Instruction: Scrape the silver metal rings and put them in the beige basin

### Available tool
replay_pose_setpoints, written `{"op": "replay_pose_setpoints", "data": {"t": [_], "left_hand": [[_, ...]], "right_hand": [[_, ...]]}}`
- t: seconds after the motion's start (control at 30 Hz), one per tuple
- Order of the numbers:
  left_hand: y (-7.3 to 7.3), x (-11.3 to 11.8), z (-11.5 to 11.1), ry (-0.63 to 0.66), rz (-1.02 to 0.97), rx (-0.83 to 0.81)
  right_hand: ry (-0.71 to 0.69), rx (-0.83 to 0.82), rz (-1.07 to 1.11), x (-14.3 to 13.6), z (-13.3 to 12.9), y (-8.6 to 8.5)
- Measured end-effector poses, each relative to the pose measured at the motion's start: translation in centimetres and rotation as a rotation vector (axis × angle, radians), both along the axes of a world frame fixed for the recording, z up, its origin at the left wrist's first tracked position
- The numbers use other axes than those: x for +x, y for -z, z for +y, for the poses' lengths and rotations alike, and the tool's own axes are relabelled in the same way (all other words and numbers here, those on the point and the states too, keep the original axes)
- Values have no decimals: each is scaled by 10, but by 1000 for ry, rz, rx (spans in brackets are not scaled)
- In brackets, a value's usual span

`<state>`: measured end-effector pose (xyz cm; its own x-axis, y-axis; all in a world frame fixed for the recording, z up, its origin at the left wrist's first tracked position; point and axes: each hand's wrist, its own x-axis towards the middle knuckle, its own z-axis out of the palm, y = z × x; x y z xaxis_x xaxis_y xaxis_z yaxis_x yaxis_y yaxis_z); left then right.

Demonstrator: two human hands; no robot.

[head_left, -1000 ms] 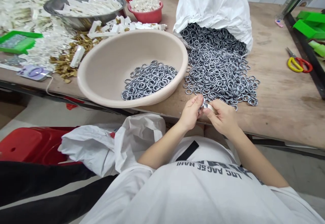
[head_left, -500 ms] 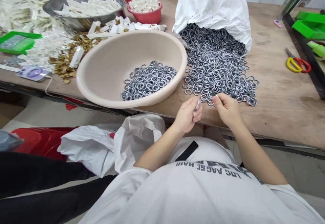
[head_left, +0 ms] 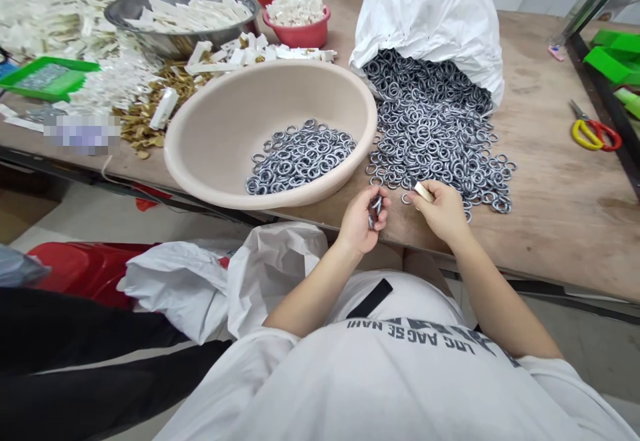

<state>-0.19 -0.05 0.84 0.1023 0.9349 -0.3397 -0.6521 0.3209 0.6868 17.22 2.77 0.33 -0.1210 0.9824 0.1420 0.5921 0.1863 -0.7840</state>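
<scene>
My left hand [head_left: 359, 222] is curled around a few grey metal rings [head_left: 374, 213], just in front of the table edge. Between the thumb and fingers of my right hand [head_left: 445, 213] is a small cream-coloured stick [head_left: 424, 192] with a dark tip; its exact kind is unclear. That hand is at the near side of a large heap of loose rings [head_left: 425, 138], which spills from the mouth of a white sack [head_left: 430, 11]. To the left, a wide beige basin [head_left: 215, 118] leans towards me with many more rings [head_left: 303, 160] inside.
Red-and-yellow-handled scissors [head_left: 595, 133] lie at the right, near green bins [head_left: 615, 61]. On the left are a steel bowl [head_left: 185, 44] of white strips, a red bowl [head_left: 300, 34], a green tray [head_left: 50, 78] and brown pieces [head_left: 145, 121]. White bags [head_left: 175, 288] hang below the table edge.
My left hand has turned and loosened a little, so the rings in it show more. The cream stick in my right hand has come into clearer view. The whole view has shifted slightly.
</scene>
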Motion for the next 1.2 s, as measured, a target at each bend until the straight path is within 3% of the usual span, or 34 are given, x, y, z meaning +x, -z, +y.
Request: {"op": "replay_pose_setpoints", "data": {"t": [0.1, 0.17, 0.37, 0.53, 0.63, 0.73, 0.83, 0.97, 1.2], "left_hand": [[1, 15, -3, 32, 106, 71], [3, 24, -6, 49, 134, 124], [8, 30, -12, 4, 170, 239], [7, 25, -13, 144, 139, 274], [6, 25, -13, 163, 118, 262], [4, 24, -12, 157, 105, 248], [2, 24, -12, 147, 84, 225], [3, 24, -12, 133, 71, 175], [3, 25, -13, 125, 86, 172]], "right_hand": [[-40, -128, 523, -6, -13, 1], [-46, -159, 683, -13, -23, 4], [-27, -109, 731, -17, -33, 4], [-230, -87, 700, -9, -25, -3], [-248, -108, 710, -9, -21, -4], [-186, -53, 608, -7, -22, -4], [-138, 126, 277, -1, -31, -6], [-191, 327, -136, 1, -45, -11], [-198, 402, -229, -1, -47, -13]]}}
